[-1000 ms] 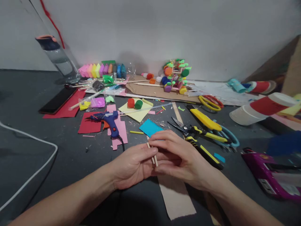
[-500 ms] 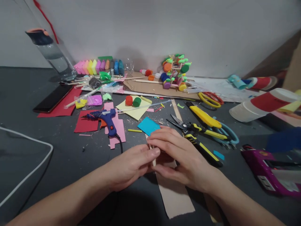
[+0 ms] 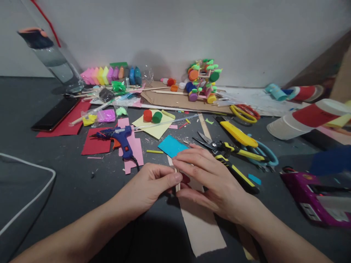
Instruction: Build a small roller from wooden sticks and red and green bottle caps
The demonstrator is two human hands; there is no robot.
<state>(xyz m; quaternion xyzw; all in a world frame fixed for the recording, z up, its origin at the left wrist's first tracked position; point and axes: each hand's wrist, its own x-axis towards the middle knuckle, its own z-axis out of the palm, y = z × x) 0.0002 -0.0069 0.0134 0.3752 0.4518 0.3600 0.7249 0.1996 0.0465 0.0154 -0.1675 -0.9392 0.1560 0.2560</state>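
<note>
Small pale wooden sticks (image 3: 178,185) stand upright between my two hands, just above a strip of beige cardboard (image 3: 201,226). The thumb and fingers of my left hand (image 3: 153,186) pinch them from the left. My right hand (image 3: 211,179) curves round them from the right, its fingertips and thumb touching the sticks. Something dark red shows in the hollow of the right palm, mostly hidden. A blue paper piece (image 3: 172,146) lies just beyond the fingers.
At left are a blue glue gun (image 3: 123,138), a phone (image 3: 56,113) and a bottle (image 3: 52,58). Pliers (image 3: 233,168), a yellow cutter (image 3: 237,133) and a purple device (image 3: 312,201) lie at right. Colourful wheeled models (image 3: 203,82) stand at the back.
The view has shifted slightly, so objects at left appear further left. My left fingers have opened a little from the right hand, showing more of the sticks and the dark red thing.
</note>
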